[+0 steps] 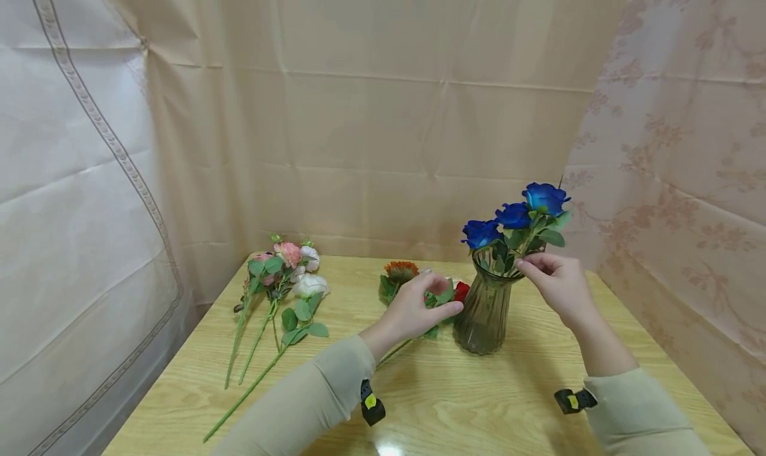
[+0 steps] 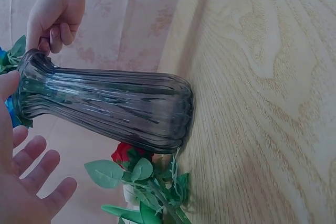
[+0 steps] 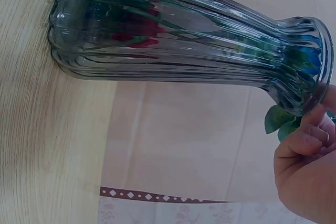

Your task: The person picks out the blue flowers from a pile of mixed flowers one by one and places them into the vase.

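A ribbed smoky-glass vase (image 1: 483, 320) stands upright on the right side of the table. Three blue roses (image 1: 513, 215) with green leaves rise from its mouth. At the right of the rim, my right hand (image 1: 559, 286) pinches the glass edge between thumb and forefinger, its other fingers curled in the left wrist view. My left hand (image 1: 419, 306) is just left of the vase, fingers loosely bent and apart, holding nothing. Beneath and behind it lie a red rose (image 2: 122, 153) and an orange flower (image 1: 401, 268), partly hidden by the hand.
On the table's left lie several stems with a pink flower (image 1: 289, 253), a white rose (image 1: 311, 285) and leaves. Beige curtain cloth (image 1: 359, 123) hangs behind the wooden table (image 1: 455, 403), with patterned cloth (image 1: 688, 163) along the right side.
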`<state>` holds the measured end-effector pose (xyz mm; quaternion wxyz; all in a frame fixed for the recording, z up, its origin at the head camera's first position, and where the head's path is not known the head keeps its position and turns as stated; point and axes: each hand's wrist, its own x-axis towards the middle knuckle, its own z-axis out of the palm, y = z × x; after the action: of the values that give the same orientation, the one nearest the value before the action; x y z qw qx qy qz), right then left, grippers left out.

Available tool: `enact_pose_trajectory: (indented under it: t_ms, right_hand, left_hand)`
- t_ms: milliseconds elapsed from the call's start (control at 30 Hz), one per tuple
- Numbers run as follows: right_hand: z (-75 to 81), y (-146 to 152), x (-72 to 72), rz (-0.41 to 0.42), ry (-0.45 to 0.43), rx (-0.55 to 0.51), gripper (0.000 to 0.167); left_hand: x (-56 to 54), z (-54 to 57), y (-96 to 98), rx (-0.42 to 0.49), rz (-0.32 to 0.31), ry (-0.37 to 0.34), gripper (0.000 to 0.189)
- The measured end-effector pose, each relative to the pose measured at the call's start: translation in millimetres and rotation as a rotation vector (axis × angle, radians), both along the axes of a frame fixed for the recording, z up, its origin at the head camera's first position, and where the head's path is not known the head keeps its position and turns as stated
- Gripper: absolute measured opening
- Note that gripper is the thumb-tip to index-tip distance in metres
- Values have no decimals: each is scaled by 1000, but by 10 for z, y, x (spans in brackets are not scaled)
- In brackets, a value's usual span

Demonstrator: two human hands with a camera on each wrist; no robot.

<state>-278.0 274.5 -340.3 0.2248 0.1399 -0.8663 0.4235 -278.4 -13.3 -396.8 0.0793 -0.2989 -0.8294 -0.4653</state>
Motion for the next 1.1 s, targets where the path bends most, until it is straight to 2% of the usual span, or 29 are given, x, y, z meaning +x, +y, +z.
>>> enact_pose_trajectory:
  t_ms: [367,633,800,933,1100]
  right_hand:
    - [16,43,74,-42,16,-2,31]
    - [113,99,148,-47,45,-77,29]
    - [240,141,213,-43,21,-125,34]
    - [329,177,275,-35,3,-136,33]
    - [398,218,339,-40,21,-148,31]
  left_hand:
    - [18,1,-14,22,11,-56,45]
    - [6,46,-34,35,9,-14,43]
    - [18,118,-48,37,30,-21,47]
    - [36,197,-61,50,20,-9,47]
    - [67,286,-72,57,1,23,44]
